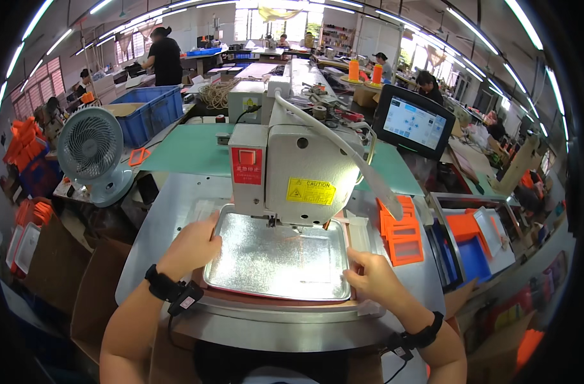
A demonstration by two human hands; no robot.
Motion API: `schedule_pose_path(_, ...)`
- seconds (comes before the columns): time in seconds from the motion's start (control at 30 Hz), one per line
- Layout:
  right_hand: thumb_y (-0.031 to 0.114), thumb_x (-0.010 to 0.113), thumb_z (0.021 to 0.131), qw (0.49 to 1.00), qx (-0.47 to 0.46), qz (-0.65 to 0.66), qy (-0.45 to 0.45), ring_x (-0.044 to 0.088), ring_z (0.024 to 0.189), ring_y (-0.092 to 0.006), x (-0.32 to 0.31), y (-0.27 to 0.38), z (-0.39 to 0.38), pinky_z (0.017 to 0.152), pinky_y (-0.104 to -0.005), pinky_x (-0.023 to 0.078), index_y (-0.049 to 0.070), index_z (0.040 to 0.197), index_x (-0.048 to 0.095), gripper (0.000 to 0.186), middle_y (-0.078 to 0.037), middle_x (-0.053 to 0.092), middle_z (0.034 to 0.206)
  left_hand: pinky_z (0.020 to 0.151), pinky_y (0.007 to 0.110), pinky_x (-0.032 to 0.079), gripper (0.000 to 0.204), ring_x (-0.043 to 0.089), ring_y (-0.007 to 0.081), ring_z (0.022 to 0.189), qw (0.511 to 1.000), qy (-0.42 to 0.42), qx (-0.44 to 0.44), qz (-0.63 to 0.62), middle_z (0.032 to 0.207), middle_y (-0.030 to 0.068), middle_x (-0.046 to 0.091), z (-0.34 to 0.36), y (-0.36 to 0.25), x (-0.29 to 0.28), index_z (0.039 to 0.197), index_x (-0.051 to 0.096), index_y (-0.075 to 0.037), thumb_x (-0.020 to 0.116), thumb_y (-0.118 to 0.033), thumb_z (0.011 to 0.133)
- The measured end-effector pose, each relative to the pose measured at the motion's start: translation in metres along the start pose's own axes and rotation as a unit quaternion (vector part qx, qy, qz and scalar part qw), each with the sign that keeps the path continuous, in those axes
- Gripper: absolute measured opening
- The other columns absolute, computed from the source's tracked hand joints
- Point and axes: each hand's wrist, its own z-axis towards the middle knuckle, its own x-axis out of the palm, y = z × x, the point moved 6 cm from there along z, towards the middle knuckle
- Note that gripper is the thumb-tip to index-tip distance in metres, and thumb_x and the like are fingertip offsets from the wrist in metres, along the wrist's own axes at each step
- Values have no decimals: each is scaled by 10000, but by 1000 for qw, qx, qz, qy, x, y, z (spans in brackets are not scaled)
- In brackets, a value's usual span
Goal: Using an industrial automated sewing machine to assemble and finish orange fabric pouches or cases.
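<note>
A shiny silver rectangular panel (280,265) with rounded corners and a raised rim lies flat on the metal worktable under an industrial sewing machine head (304,160). Along its near edge a strip of red shows. My left hand (191,248) is closed at the panel's left edge, near the far corner, its fingertips partly hidden. At the right edge my right hand (372,276) is closed, thumb and fingers pinched at the rim. The machine's needle area (292,225) sits over the far part of the panel, too small to make out well.
Orange cut frames (400,237) lie right of the panel, beside a bin of orange and blue pieces (477,237). A touchscreen (413,121) stands behind. To the left are a fan (91,146), a blue crate (148,115) and cardboard boxes (58,256). Other people work farther back.
</note>
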Motion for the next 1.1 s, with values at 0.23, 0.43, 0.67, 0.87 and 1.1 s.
schedule_pose_path(0.23, 82, 624, 848, 999, -1, 34, 40, 600, 531, -162, 8, 11, 13, 525, -343, 494, -52, 1114, 615, 298, -93, 611, 649, 614, 414, 467, 531, 603, 319, 613, 997, 4, -49, -59, 690, 209, 601, -11, 12, -6, 1327, 555, -40, 533, -99, 800)
schedule_pose_path(0.43, 27, 620, 881, 994, -20, 70, 86, 604, 544, -105, 30, 19, 30, 495, -263, 505, -24, 1043, 615, 169, -47, 619, 666, 890, 289, 496, 641, 639, 202, 1060, 913, -34, -92, -396, 1208, 130, 653, -54, 36, -9, 1470, 429, -13, 609, -207, 887)
schedule_pose_path(0.67, 36, 644, 894, 989, -71, 64, 114, 616, 557, -121, 64, 26, 55, 514, -280, 516, -15, 1171, 636, 281, -79, 642, 703, 1106, 394, 387, 892, 471, 248, 1334, 744, -162, 105, -640, 1462, 128, 455, -121, -62, 2, 1517, 281, 3, 750, -407, 879)
schedule_pose_path(0.87, 68, 668, 898, 977, -177, 59, 100, 690, 778, -261, 71, 54, 39, 709, -361, 536, 1, 1245, 626, 356, -173, 692, 884, 1071, 413, 424, 639, 546, 266, 1221, 962, -218, 1, -163, 1334, 111, 545, -117, -26, 47, 1446, 390, -38, 691, -172, 897)
schedule_pose_path(1.1, 56, 654, 890, 952, -300, -54, -18, 670, 892, -349, 56, 77, 19, 769, -402, 562, 30, 1256, 620, 369, -173, 646, 1134, 969, 460, 527, 519, 586, 288, 1177, 616, -360, -151, -685, 1288, 129, 559, -175, 35, 10, 1404, 430, -31, 525, 7, 895)
